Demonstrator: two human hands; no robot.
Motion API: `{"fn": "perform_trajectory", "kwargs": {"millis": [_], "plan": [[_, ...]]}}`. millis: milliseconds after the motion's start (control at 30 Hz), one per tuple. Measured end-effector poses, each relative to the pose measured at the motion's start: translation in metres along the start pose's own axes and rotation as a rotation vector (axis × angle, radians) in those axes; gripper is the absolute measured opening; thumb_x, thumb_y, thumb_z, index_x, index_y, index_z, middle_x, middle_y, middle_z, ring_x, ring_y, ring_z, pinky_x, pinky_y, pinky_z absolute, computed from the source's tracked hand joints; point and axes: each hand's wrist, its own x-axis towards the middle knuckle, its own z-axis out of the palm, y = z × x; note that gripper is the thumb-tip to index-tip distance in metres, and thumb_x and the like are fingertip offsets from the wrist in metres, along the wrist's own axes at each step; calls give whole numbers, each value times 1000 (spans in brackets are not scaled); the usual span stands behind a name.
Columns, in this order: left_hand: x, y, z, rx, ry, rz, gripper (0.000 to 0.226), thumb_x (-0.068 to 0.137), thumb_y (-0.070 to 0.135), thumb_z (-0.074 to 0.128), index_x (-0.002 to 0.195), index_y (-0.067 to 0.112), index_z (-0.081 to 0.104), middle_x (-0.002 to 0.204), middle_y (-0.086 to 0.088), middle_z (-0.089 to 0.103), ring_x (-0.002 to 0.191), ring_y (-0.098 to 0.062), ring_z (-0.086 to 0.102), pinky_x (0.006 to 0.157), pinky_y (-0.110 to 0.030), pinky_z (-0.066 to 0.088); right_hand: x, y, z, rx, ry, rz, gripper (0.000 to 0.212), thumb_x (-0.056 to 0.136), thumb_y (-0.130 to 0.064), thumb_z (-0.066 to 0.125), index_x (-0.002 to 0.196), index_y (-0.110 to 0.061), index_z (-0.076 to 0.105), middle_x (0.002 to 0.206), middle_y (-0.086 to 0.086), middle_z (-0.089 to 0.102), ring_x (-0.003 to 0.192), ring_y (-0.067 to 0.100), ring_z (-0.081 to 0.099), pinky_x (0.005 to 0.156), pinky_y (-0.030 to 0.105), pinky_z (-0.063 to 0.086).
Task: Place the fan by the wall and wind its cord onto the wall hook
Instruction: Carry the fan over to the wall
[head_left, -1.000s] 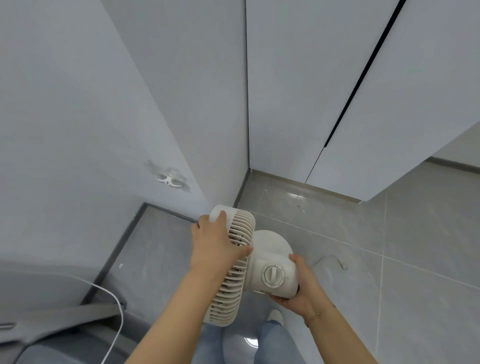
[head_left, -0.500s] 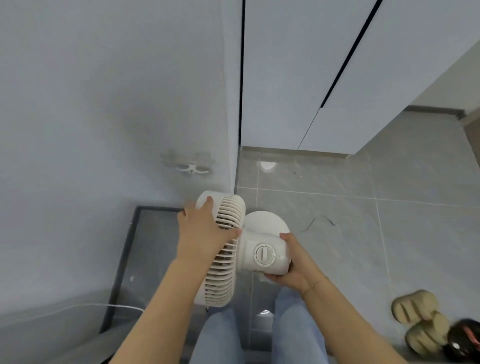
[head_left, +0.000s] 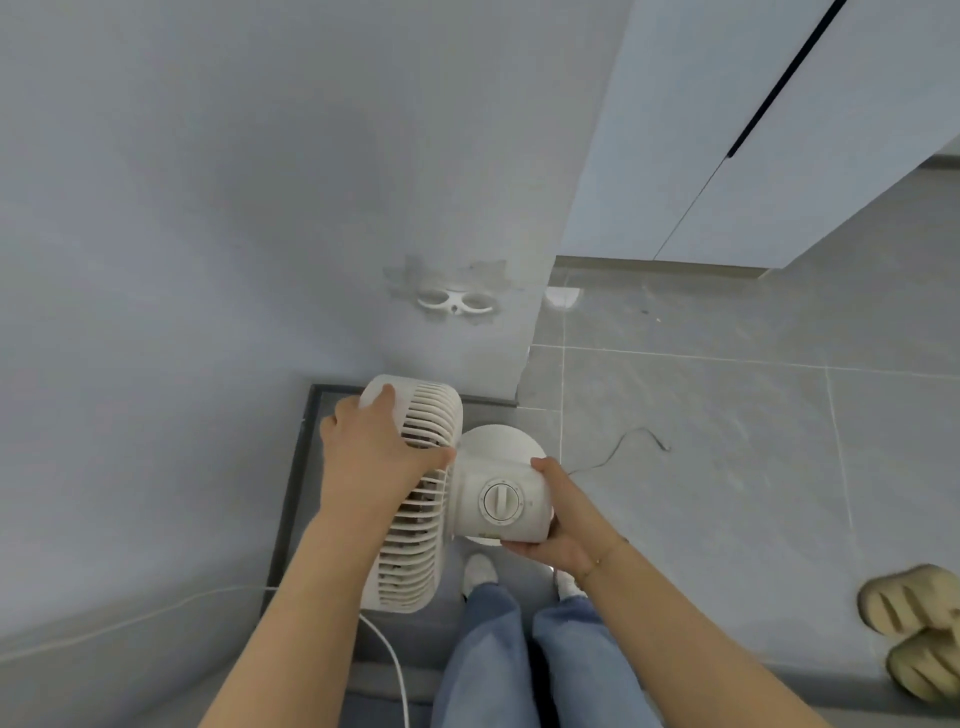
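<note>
Grey floor tiles (head_left: 727, 415) meet a pale wall (head_left: 208, 208) where the white wall hook (head_left: 455, 302) sits above my fan (head_left: 415, 493). My left hand (head_left: 374, 457) has its grip curled over the grille; my right hand (head_left: 561, 525) clamps the motor housing. The cord (head_left: 395, 670) trails down. Since half a second ago the fan has stayed aloft, the hook now nearer.

Bare forearms, a thin bracelet (head_left: 597, 564) on the right wrist, blue jeans (head_left: 524, 660), white shoes (head_left: 479, 570).
</note>
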Motion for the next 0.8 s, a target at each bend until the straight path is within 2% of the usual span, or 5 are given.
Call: {"fn": "perform_trajectory", "kwargs": {"millis": [167,300,567,700,800], "plan": [[16,-29,7,-62,48,-80,92,66,56,71,141,19,35,139,-15,41,129,-32,36,105,-39,31,36,3,21,-75,-26,2,42,80,-42,67,113,-19,55,120,16,58,110,35,58,89,55,51],[32,-45,8,-81,106,-77,94,68,54,72,145,18,32,142,-15,39,132,-32,34,107,-37,27,51,0,31,-196,-97,-52,43,83,-49,61,115,-21,56,116,11,62,97,29,60,60,38,55],[49,-55,26,33,159,-47,78,68,64,63,131,21,44,136,-15,45,127,-35,38,101,-40,34,77,-5,-6,-534,-237,-198,73,72,-74,56,126,-24,50,98,18,67,77,30,69,78,41,58],[45,-51,33,-46,263,-49,79,70,60,66,138,30,42,141,-11,43,130,-35,38,104,-39,35,90,8,-20,-585,-250,-357,64,77,-72,50,113,-20,57,75,11,64,59,20,64,72,39,58],[35,-49,48,-70,397,-26,72,68,59,65,133,33,49,137,-6,51,127,-32,44,103,-37,35,90,24,-28,-571,-271,-521,52,84,-65,49,108,-20,59,95,15,63,67,23,65,71,38,59]]}}
